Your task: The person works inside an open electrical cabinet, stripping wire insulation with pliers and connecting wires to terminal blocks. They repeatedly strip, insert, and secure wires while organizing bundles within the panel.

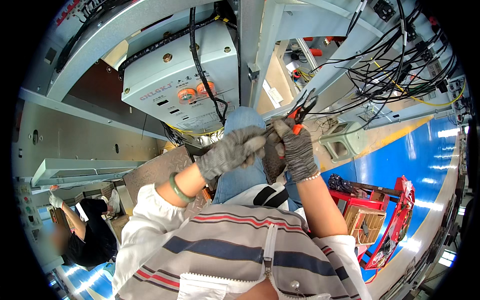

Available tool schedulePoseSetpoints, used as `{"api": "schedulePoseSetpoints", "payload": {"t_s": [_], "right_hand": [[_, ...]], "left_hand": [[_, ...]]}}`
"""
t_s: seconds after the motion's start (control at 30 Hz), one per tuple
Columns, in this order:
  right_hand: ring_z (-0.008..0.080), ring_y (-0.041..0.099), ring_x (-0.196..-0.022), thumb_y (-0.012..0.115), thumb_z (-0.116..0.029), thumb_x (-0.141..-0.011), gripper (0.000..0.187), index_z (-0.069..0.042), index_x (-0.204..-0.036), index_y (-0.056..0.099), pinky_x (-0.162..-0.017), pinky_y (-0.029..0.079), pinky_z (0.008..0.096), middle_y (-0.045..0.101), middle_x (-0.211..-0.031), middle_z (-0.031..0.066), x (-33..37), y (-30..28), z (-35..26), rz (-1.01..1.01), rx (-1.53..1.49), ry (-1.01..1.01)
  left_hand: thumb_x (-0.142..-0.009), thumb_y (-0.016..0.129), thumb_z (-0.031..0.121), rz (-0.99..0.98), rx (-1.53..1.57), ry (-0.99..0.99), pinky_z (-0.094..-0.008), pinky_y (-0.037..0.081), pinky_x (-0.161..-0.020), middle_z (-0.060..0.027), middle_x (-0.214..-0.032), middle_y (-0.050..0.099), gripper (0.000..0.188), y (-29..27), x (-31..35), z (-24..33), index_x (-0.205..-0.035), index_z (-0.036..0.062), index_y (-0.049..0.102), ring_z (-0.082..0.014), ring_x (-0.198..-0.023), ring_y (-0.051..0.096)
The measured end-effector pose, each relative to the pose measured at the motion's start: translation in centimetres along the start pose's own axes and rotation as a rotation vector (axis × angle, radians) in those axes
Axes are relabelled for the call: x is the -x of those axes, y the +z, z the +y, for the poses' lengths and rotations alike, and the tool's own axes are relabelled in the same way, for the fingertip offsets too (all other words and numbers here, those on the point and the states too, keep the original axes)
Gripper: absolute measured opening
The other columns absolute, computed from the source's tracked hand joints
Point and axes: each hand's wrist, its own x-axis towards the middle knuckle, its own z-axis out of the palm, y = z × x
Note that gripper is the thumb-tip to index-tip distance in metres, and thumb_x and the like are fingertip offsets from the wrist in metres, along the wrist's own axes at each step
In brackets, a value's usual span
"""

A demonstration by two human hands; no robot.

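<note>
My left hand (pixel 232 151), in a grey knit glove, is closed in front of my knees. Its fingertips meet a thin dark strand close to my other hand, but what they grip is too small to make out. Just to its right, my right hand (pixel 295 150), gloved alike, is closed around pliers (pixel 298 116) with orange-red and black handles. Their dark jaws point up and to the right, away from me. Both hands hover over my jeans (pixel 245 120), and the right palm is hidden.
A grey control box (pixel 145 90) with two orange buttons hangs ahead left. Loose black wires (pixel 370 75) spread across the cabinet frame at right. A grey-green stool (pixel 345 141) and a red tool cart (pixel 400 200) stand right. Another person (pixel 92 235) works at far left.
</note>
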Motion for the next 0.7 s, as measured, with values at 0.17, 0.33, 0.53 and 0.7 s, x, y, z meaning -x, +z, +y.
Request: {"api": "schedulePoseSetpoints", "payload": {"t_s": [0.17, 0.33, 0.53, 0.7], "right_hand": [[0.0082, 0.044, -0.043, 0.065, -0.019, -0.079, 0.018, -0.002, -0.075, 0.060, -0.042, 0.035, 0.0222, 0.052, -0.055, 0.0017, -0.1, -0.9, 0.3, 0.134, 0.028, -0.167], [0.0083, 0.040, -0.036, 0.067, -0.018, -0.078, 0.017, -0.004, -0.074, 0.059, -0.033, 0.029, 0.0225, 0.051, -0.054, 0.0022, -2.2, -3.6, 0.6, 0.223, -0.143, -0.082], [0.0084, 0.039, -0.035, 0.067, -0.018, -0.078, 0.018, -0.004, -0.071, 0.057, -0.033, 0.028, 0.0219, 0.051, -0.055, 0.0032, -2.1, -3.5, 0.3, 0.206, -0.212, -0.069], [0.0072, 0.051, -0.054, 0.064, -0.018, -0.081, 0.020, 0.000, -0.088, 0.058, -0.033, 0.034, 0.0171, 0.053, -0.070, 0.0028, -2.4, -5.5, 1.7, 0.220, -0.213, -0.057]], "left_hand": [[-0.091, 0.045, 0.028, 0.042, -0.340, 0.140, -0.0249, 0.041, -0.048, -0.0025, -0.058, 0.054, 0.025, 0.5, -0.9, 0.3, -0.089, 0.0069, 0.060, -0.0115, -0.051, 0.049], [-0.092, 0.045, 0.028, 0.002, -0.459, 0.099, -0.0243, 0.041, -0.049, -0.0022, -0.057, 0.056, 0.028, -1.3, 2.1, -4.0, -0.091, 0.0059, 0.061, -0.0110, -0.049, 0.049], [-0.091, 0.048, 0.027, -0.118, 0.112, -0.267, -0.0231, 0.045, -0.059, -0.0023, -0.068, 0.058, 0.026, -3.7, 7.0, -5.1, -0.093, 0.0039, 0.061, -0.0085, -0.063, 0.054], [-0.086, 0.058, 0.015, -0.101, -0.039, -0.110, -0.0209, 0.043, -0.061, -0.0044, -0.081, 0.061, 0.023, -10.1, 7.9, -13.9, -0.102, -0.0003, 0.059, -0.0074, -0.067, 0.051]]}}
